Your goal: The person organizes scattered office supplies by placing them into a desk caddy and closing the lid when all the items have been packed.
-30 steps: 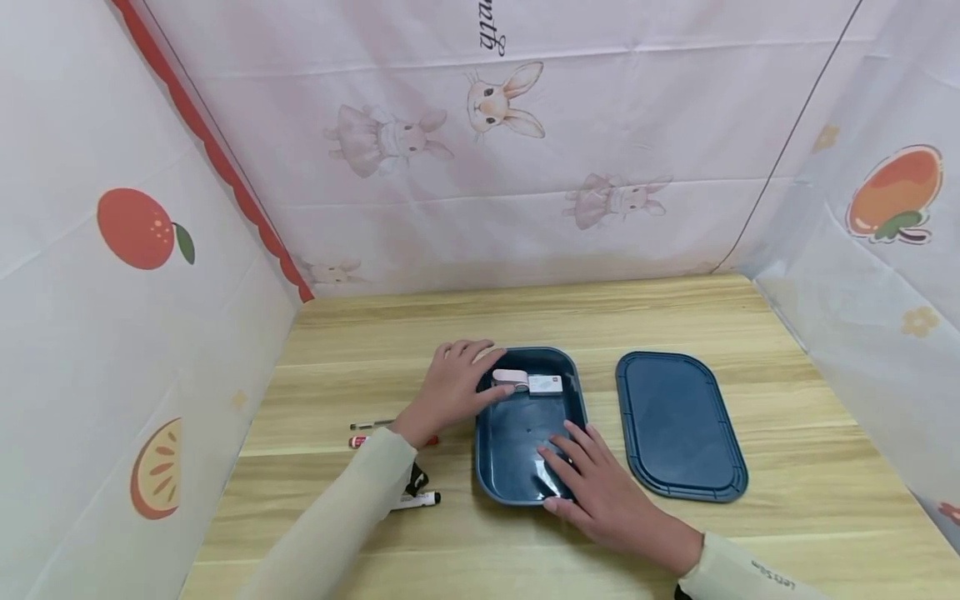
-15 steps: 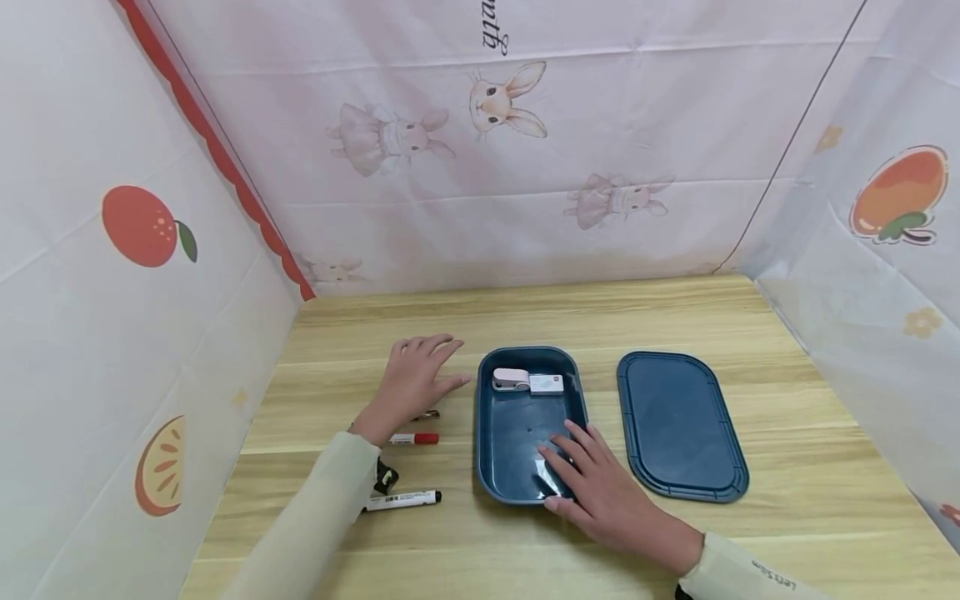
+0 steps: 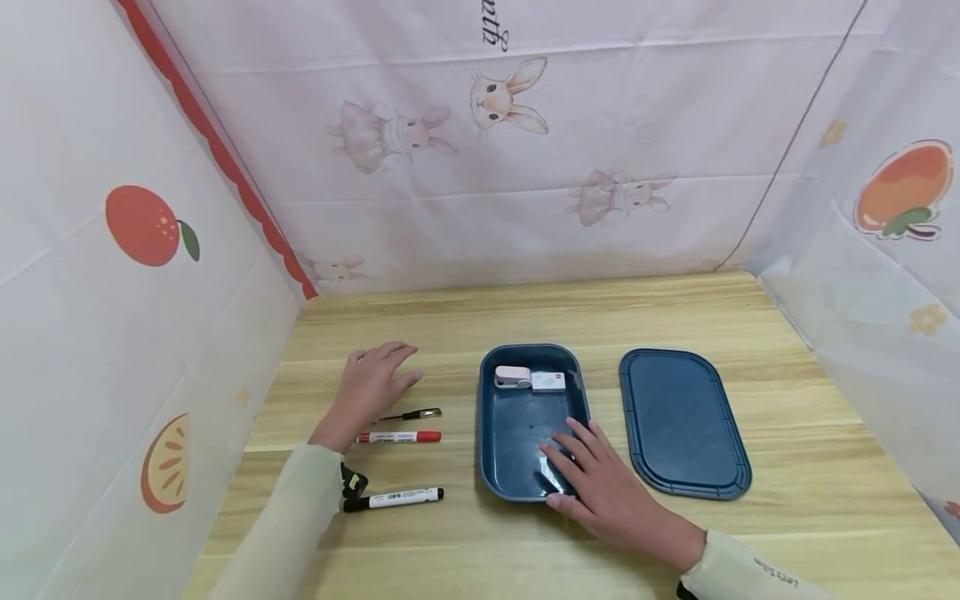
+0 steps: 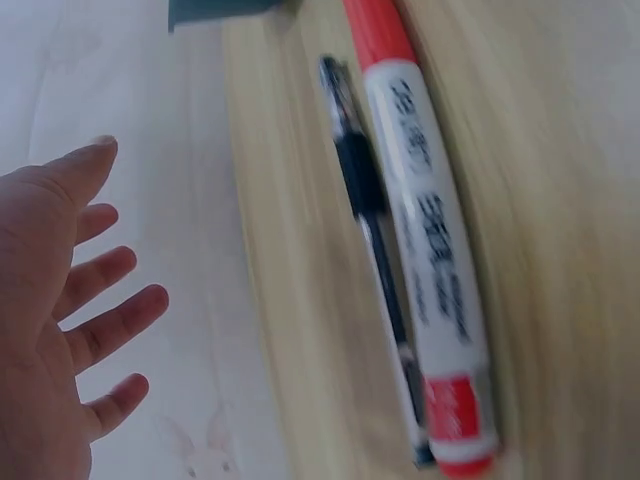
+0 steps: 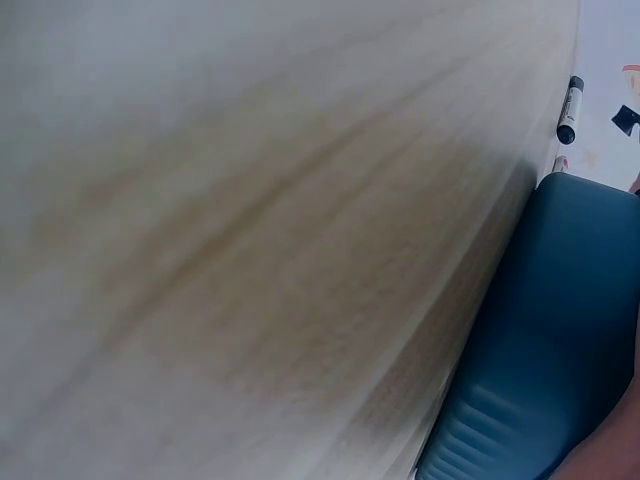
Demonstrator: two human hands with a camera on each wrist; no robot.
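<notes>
A pale wood-grain bench (image 3: pixel 660 308) fills the lower view, enclosed on three sides by printed sheets. The back sheet (image 3: pixel 480 233), pinkish, carries rabbits and sideways lettering; the left sheet (image 3: pixel 67 350) shows a red fruit and a cut slice, with a scalloped red strip along its edge; the right sheet (image 3: pixel 877 308) shows an orange fruit and small flowers.

Mid-bench sits a dark blue box (image 3: pixel 513 446). Inside, at the far end, a pinkish-white object (image 3: pixel 513 377) lies beside a small white carton (image 3: pixel 548 382). A matching blue lid (image 3: pixel 684 421) lies flat to the right.

The right hand (image 3: pixel 600 483) rests over the box's near right corner, fingers loosely extended. The left hand (image 3: pixel 367 387) holds nothing, its fingers spread and gently bent, near a black pen (image 3: pixel 412 414) and a red-capped marker (image 3: pixel 401 437). Nearer the viewer lies a black-capped marker (image 3: pixel 401 498).
</notes>
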